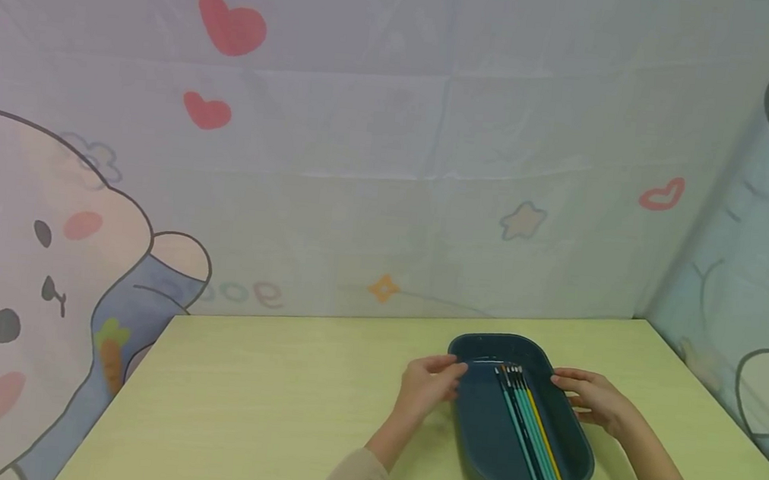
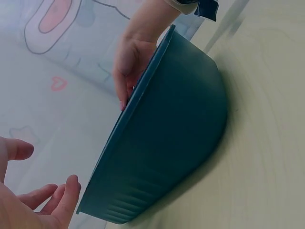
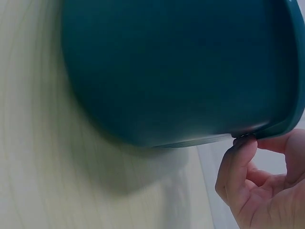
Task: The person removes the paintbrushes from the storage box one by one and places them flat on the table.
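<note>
A dark teal plastic tray (image 1: 487, 432) with rounded corners and raised sides is at the right part of the table. Inside it, slim paintbrushes (image 1: 533, 428) lie side by side, several with turquoise handles and one yellow. My left hand (image 1: 428, 385) is at the tray's left rim; the left wrist view shows its thumb and fingers spread apart beside the rim. At the opposite side, my right hand (image 1: 595, 399) pinches the right rim between thumb and fingers, as the right wrist view shows with the hand (image 3: 262, 181) below the edge.
The pale yellow table (image 1: 260, 404) extends to the left of the tray. Behind it hangs a light cloth backdrop (image 1: 364, 154) with hearts and cartoon animals, and another cloth panel (image 1: 750, 302) stands along the right side.
</note>
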`<action>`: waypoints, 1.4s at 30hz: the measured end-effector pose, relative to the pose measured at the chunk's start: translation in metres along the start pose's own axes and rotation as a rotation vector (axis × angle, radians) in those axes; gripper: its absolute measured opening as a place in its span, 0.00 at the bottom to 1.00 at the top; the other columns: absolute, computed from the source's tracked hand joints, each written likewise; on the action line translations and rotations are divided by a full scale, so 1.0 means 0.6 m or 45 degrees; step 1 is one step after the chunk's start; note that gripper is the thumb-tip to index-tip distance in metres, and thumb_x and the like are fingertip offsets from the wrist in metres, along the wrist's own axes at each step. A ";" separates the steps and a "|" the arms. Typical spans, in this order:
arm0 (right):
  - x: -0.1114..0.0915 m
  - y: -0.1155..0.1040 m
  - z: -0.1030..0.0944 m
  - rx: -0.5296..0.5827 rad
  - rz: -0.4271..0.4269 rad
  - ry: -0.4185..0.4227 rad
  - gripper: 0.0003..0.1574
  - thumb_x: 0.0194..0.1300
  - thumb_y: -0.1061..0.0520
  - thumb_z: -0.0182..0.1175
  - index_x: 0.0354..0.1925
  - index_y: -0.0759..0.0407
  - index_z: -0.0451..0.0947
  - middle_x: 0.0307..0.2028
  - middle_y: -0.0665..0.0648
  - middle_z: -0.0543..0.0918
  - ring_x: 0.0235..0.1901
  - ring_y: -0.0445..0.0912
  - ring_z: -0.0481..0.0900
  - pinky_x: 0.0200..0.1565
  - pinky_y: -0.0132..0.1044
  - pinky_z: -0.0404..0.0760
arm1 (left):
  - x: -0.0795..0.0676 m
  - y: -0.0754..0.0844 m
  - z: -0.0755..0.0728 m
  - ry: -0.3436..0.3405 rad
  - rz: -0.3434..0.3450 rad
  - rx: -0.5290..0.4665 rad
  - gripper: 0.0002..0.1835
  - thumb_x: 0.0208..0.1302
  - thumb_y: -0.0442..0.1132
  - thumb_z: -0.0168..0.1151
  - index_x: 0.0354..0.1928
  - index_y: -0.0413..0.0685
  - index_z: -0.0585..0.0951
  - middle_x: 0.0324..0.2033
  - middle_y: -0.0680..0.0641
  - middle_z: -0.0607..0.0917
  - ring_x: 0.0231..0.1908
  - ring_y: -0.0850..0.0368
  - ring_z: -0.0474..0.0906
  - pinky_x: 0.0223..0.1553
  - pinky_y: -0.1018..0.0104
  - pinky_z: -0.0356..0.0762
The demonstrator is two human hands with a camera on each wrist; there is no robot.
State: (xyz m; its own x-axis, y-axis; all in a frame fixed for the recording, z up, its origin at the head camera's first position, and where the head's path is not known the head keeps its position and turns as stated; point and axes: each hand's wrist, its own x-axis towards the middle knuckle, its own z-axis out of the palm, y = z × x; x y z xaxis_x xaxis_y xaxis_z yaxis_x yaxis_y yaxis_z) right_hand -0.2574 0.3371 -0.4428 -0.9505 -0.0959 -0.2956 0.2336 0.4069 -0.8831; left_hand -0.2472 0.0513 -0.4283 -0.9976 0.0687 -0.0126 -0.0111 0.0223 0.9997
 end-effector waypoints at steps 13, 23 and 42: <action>0.005 0.002 -0.004 -0.028 0.015 0.005 0.41 0.72 0.44 0.49 0.68 0.73 0.55 0.67 0.76 0.60 0.61 0.68 0.68 0.50 0.45 0.82 | 0.005 0.015 0.033 -0.032 -0.022 0.037 0.21 0.59 0.41 0.66 0.52 0.34 0.80 0.40 0.41 0.87 0.34 0.54 0.86 0.35 0.64 0.87; -0.005 0.006 -0.008 -0.039 0.011 -0.021 0.44 0.72 0.42 0.47 0.70 0.73 0.51 0.70 0.77 0.54 0.66 0.73 0.57 0.59 0.57 0.75 | 0.006 0.015 0.062 -0.068 -0.014 0.081 0.22 0.60 0.42 0.65 0.52 0.34 0.80 0.40 0.42 0.88 0.35 0.49 0.86 0.35 0.65 0.87; 0.003 0.006 0.000 -0.033 0.009 -0.017 0.43 0.72 0.42 0.48 0.69 0.73 0.53 0.69 0.77 0.56 0.66 0.72 0.59 0.57 0.56 0.77 | 0.019 0.010 0.089 -0.056 -0.092 0.090 0.22 0.58 0.44 0.67 0.50 0.36 0.81 0.40 0.45 0.86 0.36 0.46 0.85 0.34 0.65 0.87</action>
State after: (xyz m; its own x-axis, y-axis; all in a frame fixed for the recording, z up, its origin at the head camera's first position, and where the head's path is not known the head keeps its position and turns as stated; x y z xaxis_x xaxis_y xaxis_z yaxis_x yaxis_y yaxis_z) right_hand -0.2583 0.3384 -0.4464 -0.9460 -0.1054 -0.3066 0.2343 0.4313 -0.8712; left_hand -0.2551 0.1055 -0.4233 -0.9903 0.1080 -0.0874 -0.0768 0.0989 0.9921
